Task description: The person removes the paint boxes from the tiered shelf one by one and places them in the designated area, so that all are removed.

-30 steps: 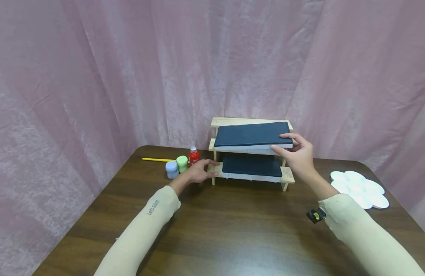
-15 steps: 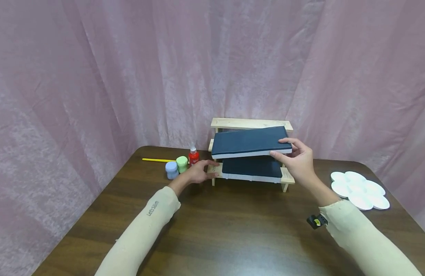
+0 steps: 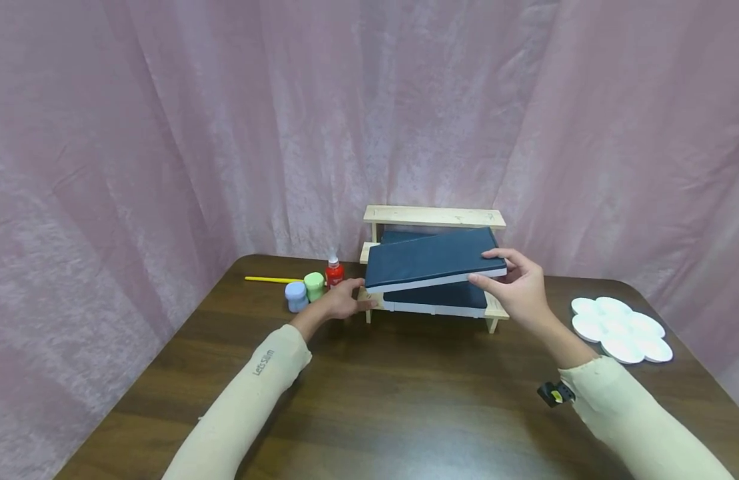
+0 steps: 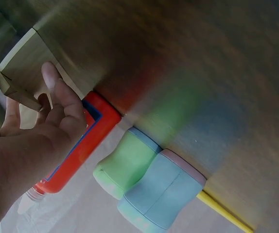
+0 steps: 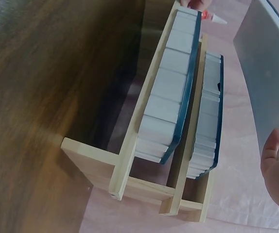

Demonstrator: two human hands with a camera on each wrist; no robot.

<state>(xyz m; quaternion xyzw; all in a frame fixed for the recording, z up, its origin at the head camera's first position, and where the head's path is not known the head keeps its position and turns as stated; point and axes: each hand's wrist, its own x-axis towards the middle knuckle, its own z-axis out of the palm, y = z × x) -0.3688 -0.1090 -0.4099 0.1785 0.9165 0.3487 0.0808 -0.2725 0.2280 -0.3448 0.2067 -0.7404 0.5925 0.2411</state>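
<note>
Above the rack (image 3: 432, 215), the right hand (image 3: 516, 283) grips a tilted case (image 3: 432, 260); the left hand (image 3: 339, 301), fingers relaxed, steadies the rack's corner.

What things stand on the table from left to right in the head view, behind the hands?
Yellow stick → light blue paint jar → green paint jar → red paint bottle → wooden rack → white palette.

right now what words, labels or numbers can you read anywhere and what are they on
"Let's Slim": printed on the left sleeve, running along the forearm; small, so this reading is not certain.
Red bottle: any label is too small in the head view and blurred in the left wrist view.
Green jar and blue jar: no text visible.
Dark box held by the right hand, wooden rack and white palette: no text visible.
</note>
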